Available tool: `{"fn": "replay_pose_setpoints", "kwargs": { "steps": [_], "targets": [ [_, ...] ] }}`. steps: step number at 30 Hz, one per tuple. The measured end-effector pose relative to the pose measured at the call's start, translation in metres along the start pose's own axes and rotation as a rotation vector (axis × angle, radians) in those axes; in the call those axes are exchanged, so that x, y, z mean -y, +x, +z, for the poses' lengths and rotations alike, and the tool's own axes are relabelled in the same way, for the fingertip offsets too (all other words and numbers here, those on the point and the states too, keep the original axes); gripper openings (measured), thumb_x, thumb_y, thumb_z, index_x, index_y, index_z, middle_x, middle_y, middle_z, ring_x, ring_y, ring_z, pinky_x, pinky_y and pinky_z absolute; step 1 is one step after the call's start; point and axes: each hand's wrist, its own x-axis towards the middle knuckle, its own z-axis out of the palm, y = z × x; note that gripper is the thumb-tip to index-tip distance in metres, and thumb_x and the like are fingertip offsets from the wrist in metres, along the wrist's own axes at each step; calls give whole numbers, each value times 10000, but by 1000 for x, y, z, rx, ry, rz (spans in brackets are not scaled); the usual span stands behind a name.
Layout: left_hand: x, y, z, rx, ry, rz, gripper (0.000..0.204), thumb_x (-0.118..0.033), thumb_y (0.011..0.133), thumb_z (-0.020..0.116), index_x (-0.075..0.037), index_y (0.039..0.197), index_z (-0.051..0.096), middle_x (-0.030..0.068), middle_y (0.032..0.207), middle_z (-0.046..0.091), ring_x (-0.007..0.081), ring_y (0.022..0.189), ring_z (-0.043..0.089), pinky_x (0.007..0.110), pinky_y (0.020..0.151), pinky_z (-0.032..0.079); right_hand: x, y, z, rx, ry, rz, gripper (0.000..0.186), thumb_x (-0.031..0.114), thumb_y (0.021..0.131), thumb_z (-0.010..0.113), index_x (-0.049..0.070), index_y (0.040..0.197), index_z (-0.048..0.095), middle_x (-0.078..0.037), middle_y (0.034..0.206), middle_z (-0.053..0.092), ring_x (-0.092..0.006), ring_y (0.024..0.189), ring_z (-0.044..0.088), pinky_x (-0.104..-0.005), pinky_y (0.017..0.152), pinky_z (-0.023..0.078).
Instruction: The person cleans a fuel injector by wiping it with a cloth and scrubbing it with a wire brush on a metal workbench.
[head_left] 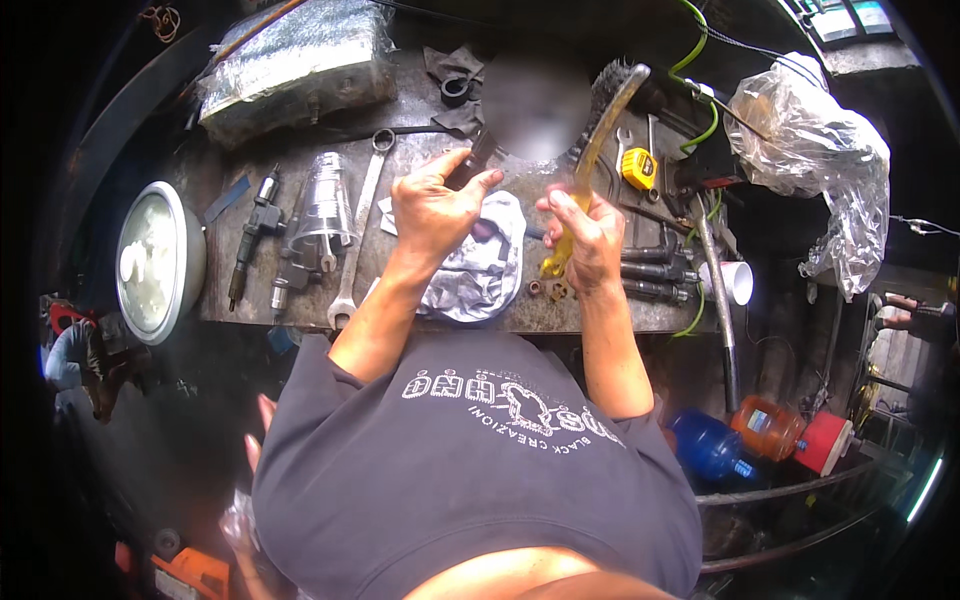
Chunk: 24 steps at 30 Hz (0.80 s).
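My left hand (435, 208) is closed round a short dark cylindrical metal part (483, 152), held above the bench; the fingers hide its lower end. In my right hand (588, 240) is a wire brush (603, 128) with a curved yellow handle, its dark bristles up and facing left, apart from the part. Below and between my hands lies a crumpled, stained white rag (475, 275). Several small brass-coloured pieces (556, 288) sit by my right wrist. Left of my left hand are a long combination wrench (358, 220), a clear plastic cup (325, 200) and a dark fuel injector (257, 232).
A white bowl (192, 275) stands at the bench's left edge, a plastic-wrapped box (300, 95) behind. Rightward are a yellow tape measure (638, 168), more injectors (655, 272), a metal bar (716, 300), a white cup (738, 283) and a hanging plastic bag (825, 150). Another person (85, 360) is far left.
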Motion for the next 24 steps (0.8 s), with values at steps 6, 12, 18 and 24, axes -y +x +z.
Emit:
{"fn": "replay_pose_setpoints", "kwargs": {
  "steps": [6, 12, 18, 24],
  "targets": [
    [8, -13, 5, 136, -271, -445, 303, -118, 689, 781, 66, 871, 624, 101, 629, 648, 130, 454, 606, 239, 401, 456, -2, 4, 12, 63, -92, -50, 152, 59, 796, 650, -26, 917, 615, -66, 761, 641, -53, 523, 513, -196, 472, 436],
    [4, -20, -12, 130, -98, -380, 346, -128, 693, 777, 61, 927, 604, 120, 664, 660, 162, 508, 639, 252, 479, 490, -16, -5, 3, 44, -198, -11, 161, 60, 806, 631, -36, 935, 620, -62, 763, 654, -58, 532, 526, -196, 485, 445],
    [63, -25, -19, 335, -109, -414, 315, -75, 748, 723, 66, 980, 564, 106, 867, 646, 129, 805, 610, 236, 679, 486, -28, -23, -23, -39, -271, -50, 165, 62, 805, 636, -26, 945, 632, -52, 744, 653, -47, 521, 517, -193, 475, 440],
    [39, -23, -54, 476, -536, -670, 289, -176, 893, 511, 26, 1099, 494, 105, 986, 584, 160, 857, 574, 276, 777, 485, -41, -41, -36, -59, -204, 5, 150, 46, 807, 632, -34, 935, 628, -65, 746, 648, -52, 517, 517, -204, 475, 457]
  ]
}}
